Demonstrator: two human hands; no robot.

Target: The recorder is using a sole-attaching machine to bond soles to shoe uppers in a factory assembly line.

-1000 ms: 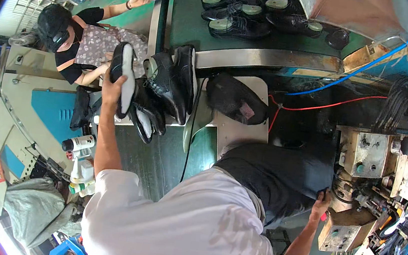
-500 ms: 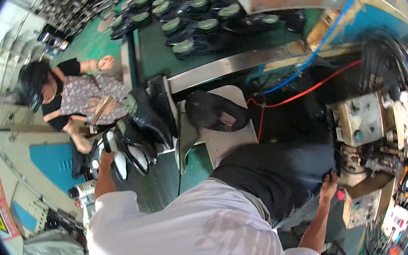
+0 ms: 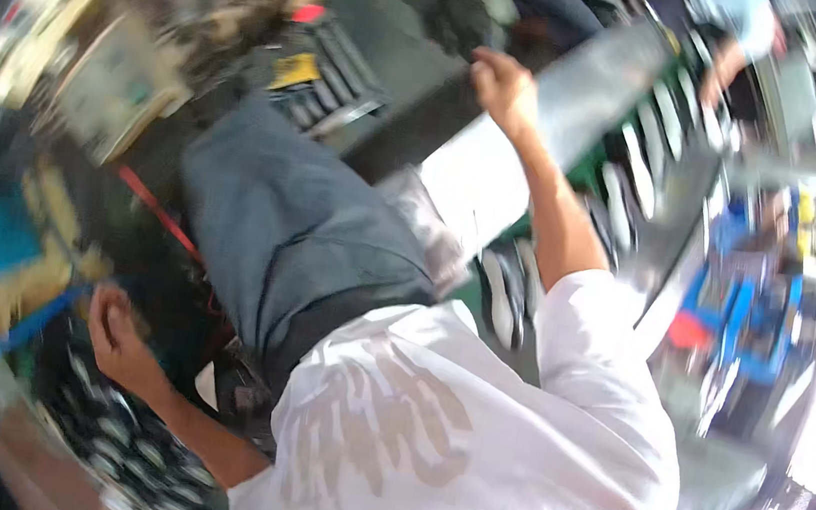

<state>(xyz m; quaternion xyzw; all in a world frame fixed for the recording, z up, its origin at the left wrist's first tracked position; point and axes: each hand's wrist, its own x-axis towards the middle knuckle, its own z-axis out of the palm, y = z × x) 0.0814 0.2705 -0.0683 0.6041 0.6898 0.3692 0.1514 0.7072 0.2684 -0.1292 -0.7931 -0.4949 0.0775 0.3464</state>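
Motion smears the head view. My left hand [image 3: 117, 338] hangs low at the left, fingers loosely curved and apart, with nothing visible in it. Dark shoes [image 3: 139, 451] with pale tops lie in a blurred cluster below it. My right hand [image 3: 507, 93] is raised at the upper middle, past a bright flat surface [image 3: 477, 177]. Its fingers are partly curled and blurred, so whether they hold anything small is unclear. To the right of that forearm, several shoes with pale soles [image 3: 637, 165] stand in a row along a green strip.
A beige control box [image 3: 115, 91] stands at the upper left, above a red hose [image 3: 156, 211]. A dark slotted rack [image 3: 337, 81] is ahead of my legs. Another person's arm [image 3: 726, 70] reaches in at the upper right. Blue racks [image 3: 745, 304] stand at the right.
My body and the view have swung round. My left hand has left the shoes it was touching. My right hand has moved away from beside my leg and is stretched forward.
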